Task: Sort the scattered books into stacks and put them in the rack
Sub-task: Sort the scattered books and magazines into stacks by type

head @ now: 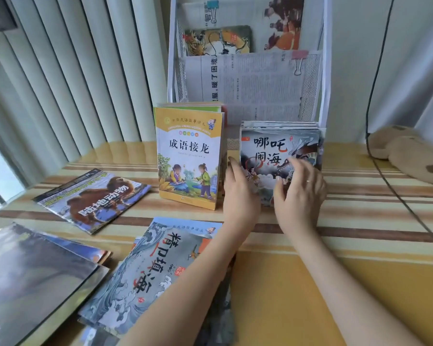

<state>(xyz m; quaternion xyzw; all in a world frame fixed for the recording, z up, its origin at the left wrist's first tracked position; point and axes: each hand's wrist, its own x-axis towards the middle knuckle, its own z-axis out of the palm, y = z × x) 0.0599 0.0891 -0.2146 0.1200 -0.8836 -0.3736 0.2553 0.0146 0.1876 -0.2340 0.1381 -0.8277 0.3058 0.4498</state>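
Observation:
A stack of dark-covered picture books stands upright at the foot of the white mesh rack. My left hand presses against the stack's left edge, fingers pointing up. On the front cover rests my right hand, fingers spread. A second upright stack, with a yellow-bordered cover, stands just to the left. Loose books lie flat on the table: a camel book, a blue wave book under my left forearm, and dark large books at the near left.
The rack's tiers are lined with newspaper held by clips, and a dragon-cover book sits in the upper tier. A brown plush toy and a black cable lie at the right. Vertical blinds hang at the left.

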